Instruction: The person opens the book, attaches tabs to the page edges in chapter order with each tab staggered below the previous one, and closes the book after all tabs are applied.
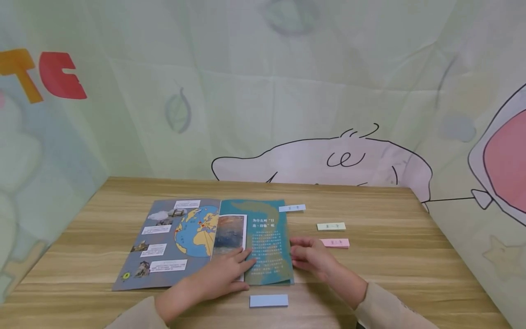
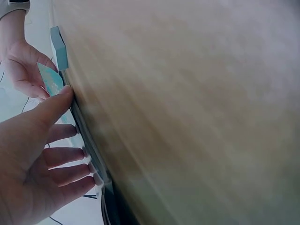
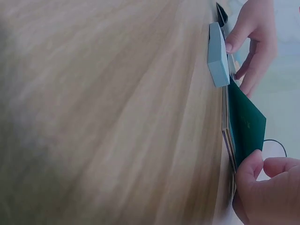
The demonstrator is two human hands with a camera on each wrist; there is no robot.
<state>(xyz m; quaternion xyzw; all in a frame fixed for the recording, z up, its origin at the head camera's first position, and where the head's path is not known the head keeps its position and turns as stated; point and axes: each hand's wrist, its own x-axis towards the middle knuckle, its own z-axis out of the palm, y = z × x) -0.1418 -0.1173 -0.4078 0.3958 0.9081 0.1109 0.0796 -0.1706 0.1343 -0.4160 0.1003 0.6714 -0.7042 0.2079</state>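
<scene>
An open magazine (image 1: 181, 276) lies on the table, with a globe map on its left page. My left hand (image 1: 222, 274) rests across its inner part with the fingers spread; the left wrist view shows those fingertips touching the paper. At the magazine's right edge, my right hand (image 1: 316, 258) pinches the teal right page (image 1: 267, 260) between thumb and fingers. That page (image 3: 246, 122) tilts up from the pages below in the right wrist view. A blue tab with handwriting (image 1: 292, 208) sticks out past the magazine's upper right edge.
A pale green labelled strip (image 1: 331, 226) and a pink one (image 1: 337, 243) lie right of the magazine, the pink partly behind my right hand. A blue sticky-note pad (image 1: 269, 300) sits in front of the magazine. Behind the wooden table (image 1: 382, 256) hangs a printed cloth (image 1: 255, 100).
</scene>
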